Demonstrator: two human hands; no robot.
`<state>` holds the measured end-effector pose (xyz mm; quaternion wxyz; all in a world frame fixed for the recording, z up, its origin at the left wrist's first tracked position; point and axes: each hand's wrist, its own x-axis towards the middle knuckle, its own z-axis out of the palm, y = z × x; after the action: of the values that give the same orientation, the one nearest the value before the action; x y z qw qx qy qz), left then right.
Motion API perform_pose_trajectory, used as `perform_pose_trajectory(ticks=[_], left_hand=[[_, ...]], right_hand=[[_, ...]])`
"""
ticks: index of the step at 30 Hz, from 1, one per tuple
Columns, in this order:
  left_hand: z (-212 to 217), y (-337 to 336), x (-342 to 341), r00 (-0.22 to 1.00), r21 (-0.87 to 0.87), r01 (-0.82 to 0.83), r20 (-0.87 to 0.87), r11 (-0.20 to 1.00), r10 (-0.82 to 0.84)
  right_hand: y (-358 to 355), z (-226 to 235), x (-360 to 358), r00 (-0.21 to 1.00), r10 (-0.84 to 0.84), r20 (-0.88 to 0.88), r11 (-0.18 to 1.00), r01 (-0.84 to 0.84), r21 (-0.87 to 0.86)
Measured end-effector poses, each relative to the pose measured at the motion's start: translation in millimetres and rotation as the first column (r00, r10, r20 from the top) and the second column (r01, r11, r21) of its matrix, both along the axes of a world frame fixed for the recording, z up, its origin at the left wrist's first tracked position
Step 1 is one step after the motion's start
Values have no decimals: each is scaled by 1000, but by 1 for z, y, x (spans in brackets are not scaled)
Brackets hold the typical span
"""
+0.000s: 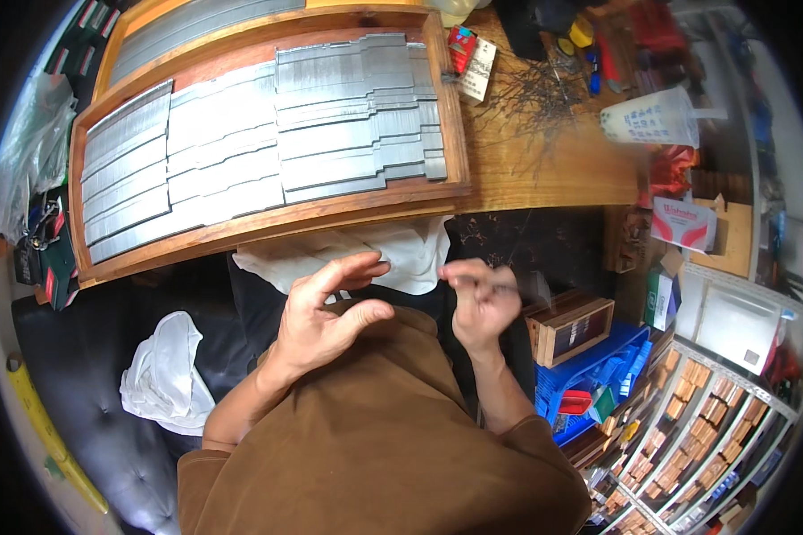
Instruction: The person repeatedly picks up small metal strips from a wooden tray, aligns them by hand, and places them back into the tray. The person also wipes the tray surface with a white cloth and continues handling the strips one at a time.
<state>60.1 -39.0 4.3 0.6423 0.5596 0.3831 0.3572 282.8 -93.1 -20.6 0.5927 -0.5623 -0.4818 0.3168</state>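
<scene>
- Just short of the desk (553, 183), over the lap, I have both hands raised, fingertips toward each other with a gap between.
- Left hand (323, 314): open, thumb spread from the fingers, nothing in it that I can see.
- Right hand (484, 305): fingers part-curled, blurred. Can't tell if it has something small.
- Nearest thing: white cloth (412, 254), bunched behind the fingertips at the desk's front edge. Contact unclear from this view.
- Grey strips (223, 125) lie in overlapping rows inside the wooden tray (456, 165), on the desk beyond the hands.
- My take: steady the right hand first; blur hides its grip.
- Strips look thin, so I'd handle by edges, one at a time, no sideways drag across neighbours.
- I'd lift wrists over the tray's front rail, clear of the cloth.
</scene>
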Motion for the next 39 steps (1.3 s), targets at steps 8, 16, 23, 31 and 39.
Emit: perform_pose_trajectory(ticks=[8, 16, 23, 31, 39], left_hand=[[-5, -5, -2, 977, -328, -34, 190, 944, 101], [8, 1, -13, 949, -627, -149, 127, 764, 289], [5, 5, -20, 924, -682, -221, 83, 697, 374], [5, 6, -20, 893, -661, -147, 232, 736, 386], [6, 7, -19, 909, -652, -162, 194, 741, 370]], right_hand=[[-30, 2, -10, 861, 103, -498, 923, -270, -275], [-26, 26, -43, 799, 199, -568, 511, -579, -635], [-19, 31, -55, 813, 179, -554, 482, -563, -671], [-21, 28, -55, 844, 204, -496, 537, -520, -664], [-24, 28, -56, 897, 254, -361, 600, -439, -669]])
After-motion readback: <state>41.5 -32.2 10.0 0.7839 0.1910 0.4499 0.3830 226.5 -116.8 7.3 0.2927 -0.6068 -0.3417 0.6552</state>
